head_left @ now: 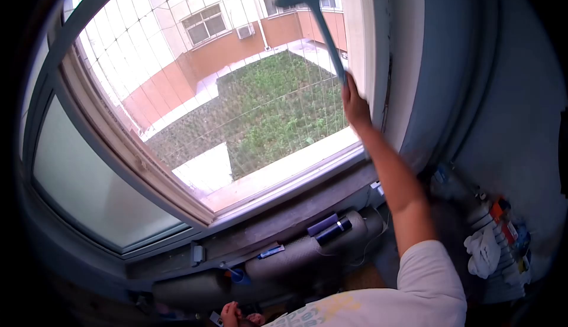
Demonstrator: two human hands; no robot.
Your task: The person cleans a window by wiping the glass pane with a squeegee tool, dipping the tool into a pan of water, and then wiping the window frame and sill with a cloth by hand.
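Note:
My right arm is stretched up, with my right hand (357,105) wrapped around the handle of a window squeegee (327,34). The wide head of the squeegee is at the upper right of the window (260,99); whether it touches the glass I cannot tell. Low in the view, close to my shirt, my left hand (232,314) shows only in part, its fingers curled in. What it holds, if anything, is hidden.
Below the window, a dark sill (236,238) bears a purple box (323,224), a dark blue cylinder (333,230) and a small blue-and-white package (271,252). A blue cup (239,276) stands lower down. At right lies a white plastic bag (483,251) among clutter.

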